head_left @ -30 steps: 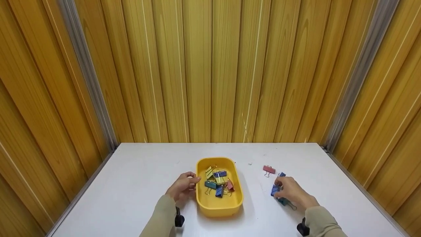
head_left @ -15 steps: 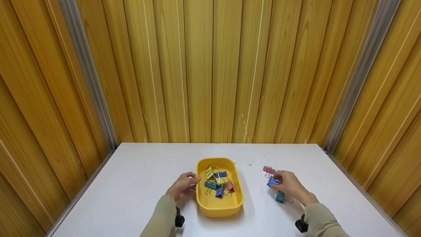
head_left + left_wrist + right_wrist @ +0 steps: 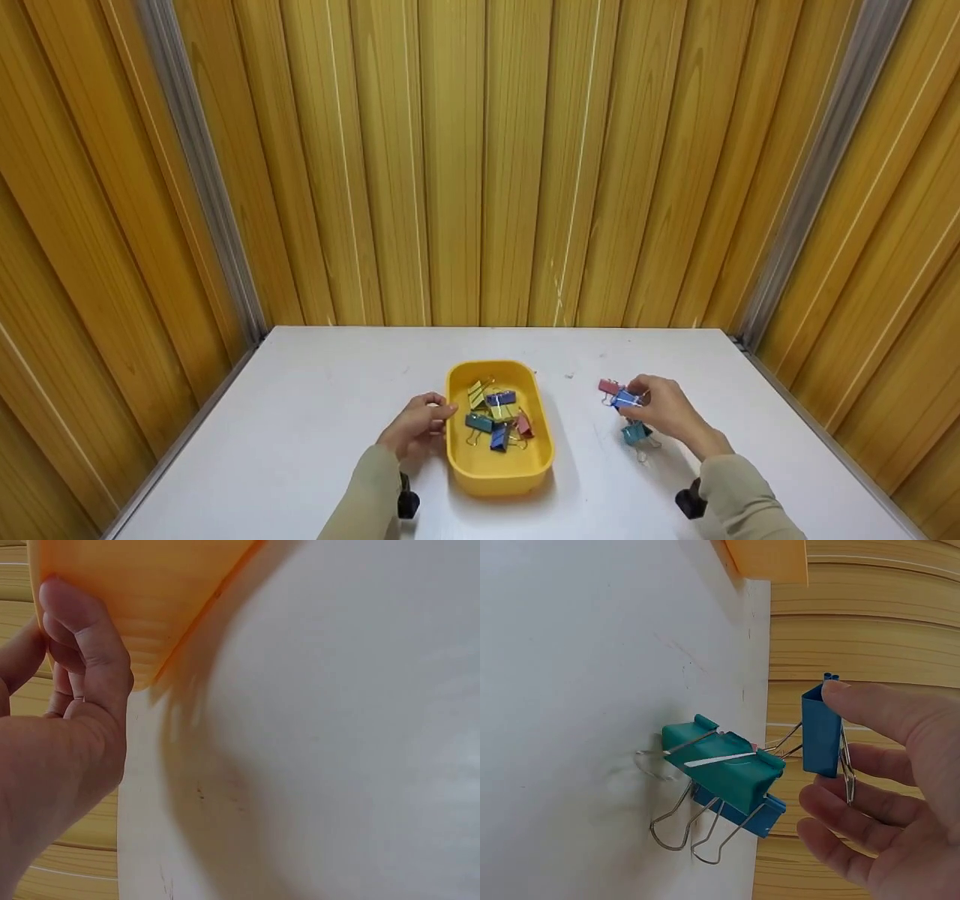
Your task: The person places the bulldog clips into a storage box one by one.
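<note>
Thumb and fingers of my right hand pinch a blue binder clip at the table's right side. A green binder clip is right beside it, its wire handles overlapping the held clip's in the right wrist view. A second blue binder clip shows partly behind the green one. Just left of the held clip in the head view lies a pink binder clip. My left hand grips the left rim of a yellow plastic box, with bent fingers against its outer wall.
Inside the box are several binder clips: yellow ones, blue ones, a teal one and a pink one. The white table is walled by wood-patterned panels at the back and both sides.
My right hand has moved away from me toward the pink clip, carrying the blue binder clip. The green clip has shifted the same way behind it. The left hand and box stay put.
</note>
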Demonstrator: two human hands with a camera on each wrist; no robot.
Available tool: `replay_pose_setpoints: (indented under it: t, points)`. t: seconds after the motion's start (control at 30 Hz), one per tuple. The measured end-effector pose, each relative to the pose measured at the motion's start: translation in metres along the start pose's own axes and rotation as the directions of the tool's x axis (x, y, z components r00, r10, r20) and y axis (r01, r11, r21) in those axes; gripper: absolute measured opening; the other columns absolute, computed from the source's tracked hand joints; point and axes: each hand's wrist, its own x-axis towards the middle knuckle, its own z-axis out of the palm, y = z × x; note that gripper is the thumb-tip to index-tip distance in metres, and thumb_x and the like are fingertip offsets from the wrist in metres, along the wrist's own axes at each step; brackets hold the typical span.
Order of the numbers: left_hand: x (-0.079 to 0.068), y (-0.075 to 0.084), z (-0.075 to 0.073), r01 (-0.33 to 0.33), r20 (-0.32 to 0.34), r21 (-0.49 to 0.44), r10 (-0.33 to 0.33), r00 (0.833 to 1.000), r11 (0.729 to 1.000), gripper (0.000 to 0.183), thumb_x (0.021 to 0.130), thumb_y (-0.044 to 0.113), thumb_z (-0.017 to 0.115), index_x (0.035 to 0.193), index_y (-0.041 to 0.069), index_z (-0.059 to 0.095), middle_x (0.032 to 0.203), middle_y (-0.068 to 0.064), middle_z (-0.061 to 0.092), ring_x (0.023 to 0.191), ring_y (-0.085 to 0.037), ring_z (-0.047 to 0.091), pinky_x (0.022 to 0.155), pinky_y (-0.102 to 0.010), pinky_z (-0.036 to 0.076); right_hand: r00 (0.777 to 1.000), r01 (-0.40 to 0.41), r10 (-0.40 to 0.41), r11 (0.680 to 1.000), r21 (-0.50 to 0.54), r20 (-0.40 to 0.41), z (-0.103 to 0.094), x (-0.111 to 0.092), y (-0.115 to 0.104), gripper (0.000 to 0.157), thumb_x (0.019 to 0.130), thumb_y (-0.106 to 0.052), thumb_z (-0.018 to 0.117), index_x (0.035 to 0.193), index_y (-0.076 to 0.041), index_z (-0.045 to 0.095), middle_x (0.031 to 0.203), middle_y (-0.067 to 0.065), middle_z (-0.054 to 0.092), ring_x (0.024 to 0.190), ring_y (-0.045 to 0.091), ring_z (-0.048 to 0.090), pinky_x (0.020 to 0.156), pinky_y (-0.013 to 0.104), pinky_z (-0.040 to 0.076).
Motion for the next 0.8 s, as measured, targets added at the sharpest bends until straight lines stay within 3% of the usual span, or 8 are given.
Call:
replay_pose_setpoints:
  t: [0.2,0.4,0.8]
  points:
    - [0.0,-0.001,0.0,-0.006,-0.001,-0.002,0.006,1.0,1.0,0.026,0.09,0.021,0.067,0.104,0.008,0.049,0.095,-0.01,0.065,0.074,-0.015,0.061,0.062,-0.024,0.052,1.0,0.002,-0.002,1.0,-0.018,-0.007,-0.004,0.003,-0.005,0.045,0.079,-0.024,0.079,0.115,-0.003,0.061,0.105,0.012,0.064,0.086,0.019,0.054,0.075,0.028,0.053]
    - [0.001,-0.003,0.001,-0.005,-0.018,-0.004,0.005,1.0,1.0,0.027,0.09,0.021,0.067,0.105,0.008,0.049,0.096,-0.01,0.065,0.075,-0.015,0.062,0.061,-0.024,0.052,0.998,0.065,-0.066,0.997,-0.047,-0.023,-0.005,0.005,-0.011,0.042,0.078,-0.023,0.08,0.11,-0.001,0.064,0.105,0.014,0.066,0.083,0.018,0.054,0.07,0.024,0.048]
    - [0.001,-0.001,0.003,0.031,-0.038,-0.029,-0.032,0.999,0.999,0.029,0.09,0.021,0.067,0.107,0.009,0.048,0.108,-0.016,0.063,0.08,-0.019,0.062,0.063,-0.025,0.052,0.997,0.082,-0.082,0.996,-0.039,0.002,-0.003,0.013,-0.029,0.044,0.079,-0.024,0.079,0.112,-0.002,0.063,0.105,0.012,0.065,0.088,0.02,0.055,0.075,0.03,0.051]
